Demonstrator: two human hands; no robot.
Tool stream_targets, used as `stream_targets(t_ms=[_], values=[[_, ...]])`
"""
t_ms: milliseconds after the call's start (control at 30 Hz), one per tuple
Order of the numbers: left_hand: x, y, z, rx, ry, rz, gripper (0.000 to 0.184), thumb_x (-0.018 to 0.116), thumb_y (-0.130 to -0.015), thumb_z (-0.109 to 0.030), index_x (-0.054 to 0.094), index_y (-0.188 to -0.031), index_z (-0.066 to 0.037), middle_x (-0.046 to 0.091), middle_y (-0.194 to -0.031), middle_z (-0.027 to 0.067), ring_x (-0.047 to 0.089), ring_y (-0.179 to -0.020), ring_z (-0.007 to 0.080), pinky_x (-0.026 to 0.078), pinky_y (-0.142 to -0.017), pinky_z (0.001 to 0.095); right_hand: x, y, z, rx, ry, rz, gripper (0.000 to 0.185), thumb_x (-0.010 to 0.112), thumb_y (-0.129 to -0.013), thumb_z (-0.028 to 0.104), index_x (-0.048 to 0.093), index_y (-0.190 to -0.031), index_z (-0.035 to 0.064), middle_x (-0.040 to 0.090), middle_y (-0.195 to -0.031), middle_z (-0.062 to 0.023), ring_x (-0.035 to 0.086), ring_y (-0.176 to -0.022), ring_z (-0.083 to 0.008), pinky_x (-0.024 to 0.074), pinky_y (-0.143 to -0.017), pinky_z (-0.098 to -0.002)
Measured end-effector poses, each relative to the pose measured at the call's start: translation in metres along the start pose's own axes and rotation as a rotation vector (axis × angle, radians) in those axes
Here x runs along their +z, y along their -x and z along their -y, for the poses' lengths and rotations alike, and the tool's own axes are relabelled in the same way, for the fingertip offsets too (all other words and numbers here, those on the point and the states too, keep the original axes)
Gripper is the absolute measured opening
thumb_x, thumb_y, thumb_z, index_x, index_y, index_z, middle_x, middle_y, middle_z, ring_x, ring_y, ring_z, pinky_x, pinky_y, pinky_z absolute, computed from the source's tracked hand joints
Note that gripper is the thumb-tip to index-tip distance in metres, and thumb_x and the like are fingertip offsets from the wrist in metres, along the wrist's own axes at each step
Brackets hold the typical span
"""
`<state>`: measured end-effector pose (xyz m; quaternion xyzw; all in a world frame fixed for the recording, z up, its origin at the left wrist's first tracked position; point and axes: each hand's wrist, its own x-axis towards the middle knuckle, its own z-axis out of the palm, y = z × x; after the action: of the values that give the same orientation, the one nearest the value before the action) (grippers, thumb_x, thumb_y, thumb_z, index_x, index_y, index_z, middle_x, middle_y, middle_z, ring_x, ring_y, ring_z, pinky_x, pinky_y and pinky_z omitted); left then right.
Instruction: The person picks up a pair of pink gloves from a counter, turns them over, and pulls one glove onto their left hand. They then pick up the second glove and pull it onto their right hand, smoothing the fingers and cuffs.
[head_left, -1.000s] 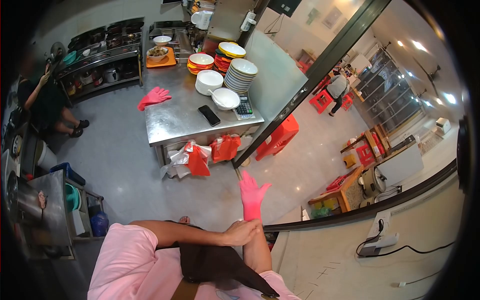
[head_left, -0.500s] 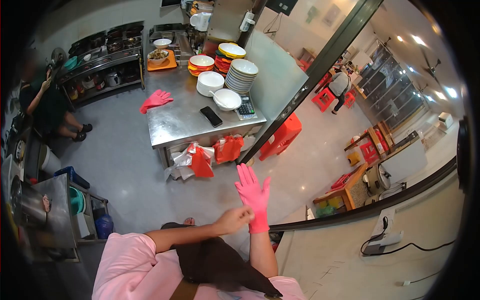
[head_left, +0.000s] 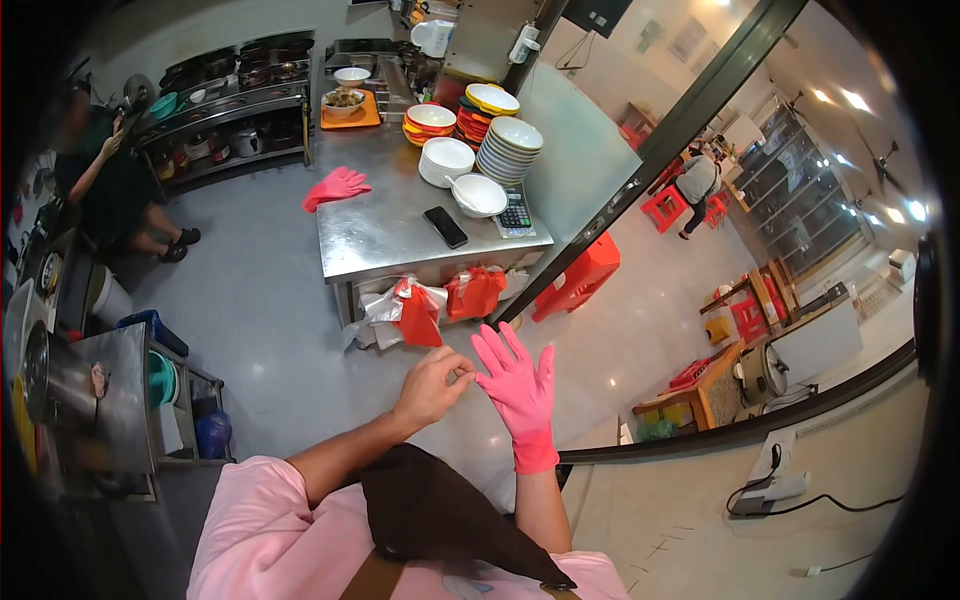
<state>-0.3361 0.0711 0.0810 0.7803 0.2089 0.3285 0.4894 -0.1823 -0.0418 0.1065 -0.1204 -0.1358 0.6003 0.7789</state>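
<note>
A pink rubber glove (head_left: 536, 445) covers my right hand (head_left: 520, 395), which is raised with its fingers spread and its thumb to the right. My bare left hand (head_left: 435, 388) is closed in a pinch on the little-finger tip of that glove. Another pink glove (head_left: 337, 188) lies over the left edge of the steel table (head_left: 375, 240), beyond both hands. A black phone (head_left: 446, 228) rests on the tabletop near its front edge.
Stacked bowls (head_left: 510, 150), a white bowl (head_left: 480, 196) and a calculator (head_left: 515, 212) stand on the table. Plastic bags (head_left: 415, 308) hang below its front. A person (head_left: 120, 180) stands at left. A door frame (head_left: 640, 170) rises at right, beside a red stool (head_left: 580, 278).
My left hand has moved from the glove's wrist up to its little-finger tip and pinches there. The gloved fingers have spread wider. The view has shifted slightly.
</note>
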Motion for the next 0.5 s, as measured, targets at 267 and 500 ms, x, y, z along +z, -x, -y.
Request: stream_targets(t_ms=[267,500], values=[[-0.012,-0.005,0.009,0.045,-0.124,0.150,0.011,0.076,-0.088,-0.013,0.073,-0.095,-0.005,0.065,-0.089,0.0078,0.065,-0.083,0.0221,0.051,-0.075,0.0356,0.014,0.004,-0.002,0.037,0.278,-0.004,0.080,0.039,-0.107,0.060,0.022,-0.163,0.0057,0.029,-0.166,-0.0232,0.035,-0.152,-0.0379,0.0449,-0.114,-0.0499],[-0.014,-0.009,0.027,-0.127,-0.045,0.300,0.016,0.074,-0.085,-0.014,0.072,-0.090,0.001,0.070,-0.087,0.0125,0.069,-0.079,0.0218,0.053,-0.074,0.0361,0.015,0.005,-0.008,0.093,0.550,0.020,0.073,0.038,-0.110,0.054,0.024,-0.163,0.0056,0.033,-0.165,-0.0232,0.039,-0.150,-0.0347,0.0394,-0.117,-0.0492]])
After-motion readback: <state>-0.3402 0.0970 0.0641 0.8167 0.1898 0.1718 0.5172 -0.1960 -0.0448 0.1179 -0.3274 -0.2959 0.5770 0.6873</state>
